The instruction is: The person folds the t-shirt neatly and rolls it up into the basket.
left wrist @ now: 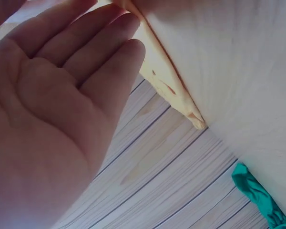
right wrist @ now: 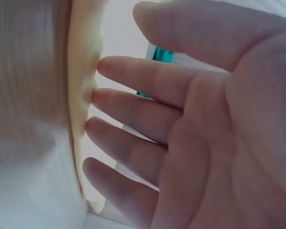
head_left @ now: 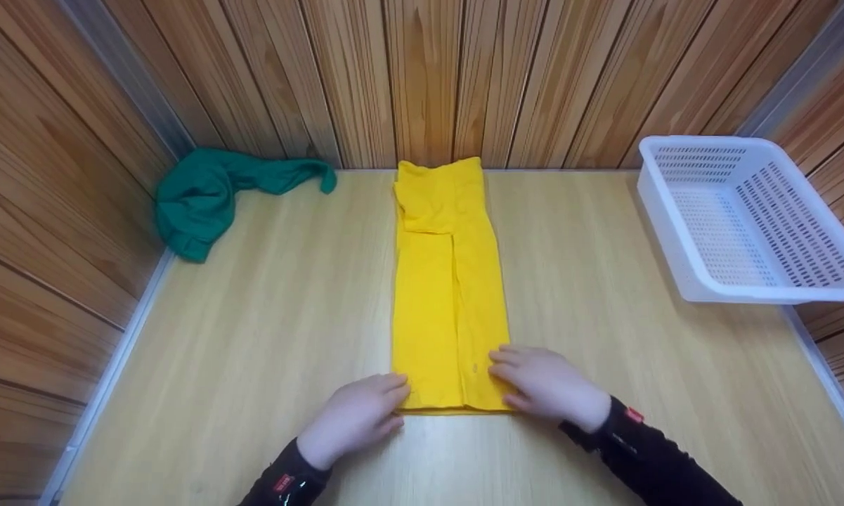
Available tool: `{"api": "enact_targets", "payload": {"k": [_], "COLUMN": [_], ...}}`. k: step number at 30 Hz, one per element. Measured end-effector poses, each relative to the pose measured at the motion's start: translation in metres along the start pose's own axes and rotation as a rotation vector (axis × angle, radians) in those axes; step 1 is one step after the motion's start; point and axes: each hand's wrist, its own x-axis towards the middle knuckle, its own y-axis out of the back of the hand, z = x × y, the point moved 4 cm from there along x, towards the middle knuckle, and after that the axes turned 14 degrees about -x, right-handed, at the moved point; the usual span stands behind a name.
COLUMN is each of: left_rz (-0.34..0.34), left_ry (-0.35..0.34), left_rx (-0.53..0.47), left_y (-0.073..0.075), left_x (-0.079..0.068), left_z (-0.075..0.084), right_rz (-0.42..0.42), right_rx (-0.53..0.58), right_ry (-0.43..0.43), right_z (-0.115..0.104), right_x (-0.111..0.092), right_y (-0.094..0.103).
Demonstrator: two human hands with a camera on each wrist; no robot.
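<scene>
A yellow garment lies folded into a long upright strip in the middle of the table, one folded layer ending in an edge near its top. At its lower left corner my left hand touches the cloth with its fingertips. My right hand rests its fingertips on the lower right edge. In the left wrist view the left hand has its fingers extended beside the cloth. The right wrist view shows the right hand's straight, spread fingers against the cloth's edge.
A crumpled green cloth lies at the back left against the wooden wall. The white perforated plastic basket stands at the back right, beside the side wall. Wood-panelled walls close in the pale tabletop at the back and sides.
</scene>
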Motion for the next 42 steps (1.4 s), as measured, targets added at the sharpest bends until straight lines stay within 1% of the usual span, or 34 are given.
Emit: {"api": "enact_targets", "payload": {"k": [4,7,12,15,19,22,27,33,37,42], "left_rz": [0.035,0.082,0.162,0.187,0.217,0.239,0.257,0.231,0.226,0.247], "left_ry": [-0.041,-0.058,-0.082,-0.094,-0.128,-0.141,-0.125,-0.106,-0.097,-0.090], "left_rx": [0.034,0.071,0.147,0.173,0.248,0.292,0.272,0.253,0.238,0.224], "left_y": [-0.002,-0.004,-0.007,-0.010,-0.011,-0.013,-0.013,-0.012,-0.011,-0.011], "left_x": [0.001,0.004,0.008,0.011,0.013,0.013,0.014,0.015,0.019,0.023], "left_z": [0.003,0.003,0.005,0.006,0.007,0.007,0.007,0.008,0.005,0.002], "right_rz": [0.059,0.081,0.147,0.199,0.268,0.305,0.319,0.325,0.339,0.316], "right_rx": [-0.037,-0.053,-0.084,-0.110,-0.150,-0.175,-0.207,-0.288,-0.275,-0.248], "right_ry": [0.021,0.003,-0.032,-0.042,-0.052,-0.059,-0.068,-0.056,-0.074,-0.111], "right_z": [-0.016,-0.023,-0.028,-0.030,-0.033,-0.034,-0.035,-0.038,-0.038,-0.035], "right_x": [-0.014,-0.018,-0.018,-0.017,-0.017,-0.017,-0.016,-0.012,-0.010,-0.006], "right_y": [-0.002,-0.004,-0.008,-0.011,-0.015,-0.017,-0.016,-0.014,-0.015,-0.015]}}
